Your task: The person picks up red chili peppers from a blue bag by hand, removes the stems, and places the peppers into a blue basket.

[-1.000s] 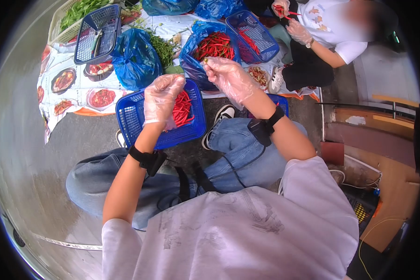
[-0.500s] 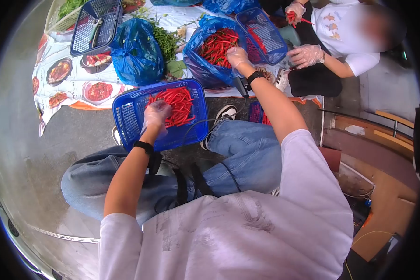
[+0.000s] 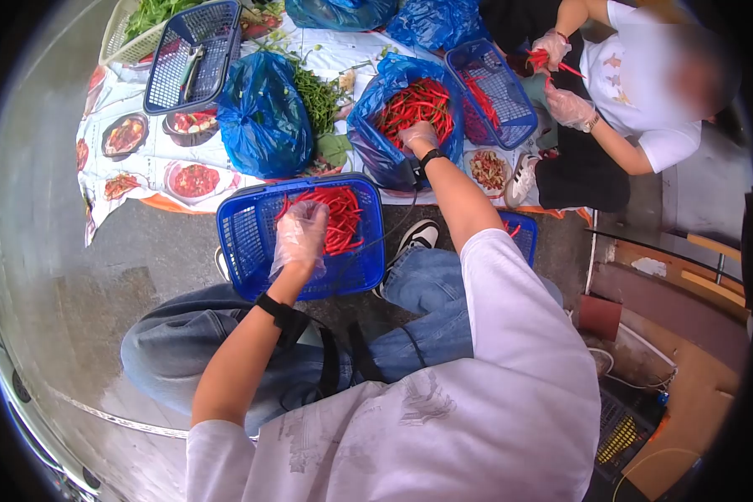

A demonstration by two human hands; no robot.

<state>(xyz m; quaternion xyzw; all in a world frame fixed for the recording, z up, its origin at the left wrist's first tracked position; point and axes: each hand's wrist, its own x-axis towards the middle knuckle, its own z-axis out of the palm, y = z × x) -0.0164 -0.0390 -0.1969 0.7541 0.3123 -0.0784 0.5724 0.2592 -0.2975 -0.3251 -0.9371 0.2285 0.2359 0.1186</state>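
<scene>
In a clear plastic glove, my left hand (image 3: 299,234) is over a blue plastic basket (image 3: 368,263) with a heap of red chili peppers (image 3: 340,222) in it. Its fingers are bent inward and closed; whatever they may hold is hidden. My right hand (image 3: 418,134) reaches into an open blue plastic bag (image 3: 368,138) full of more red chili peppers (image 3: 422,100). The right fingers curl down onto the peppers at the near side of the bag, tips out of sight.
A co-worker's gloved hands (image 3: 571,109) hold red chilies at the upper right. Close by stands another blue basket (image 3: 519,117). A tied blue bag (image 3: 263,117), green stems (image 3: 318,96) and a dark blue basket (image 3: 163,92) lie on the printed sheet (image 3: 146,180). Cables hang near my knees.
My right hand has shifted from the bag's right rim down onto the chilies inside. My left hand has lifted a little off the chili heap. The co-worker's hands have come together.
</scene>
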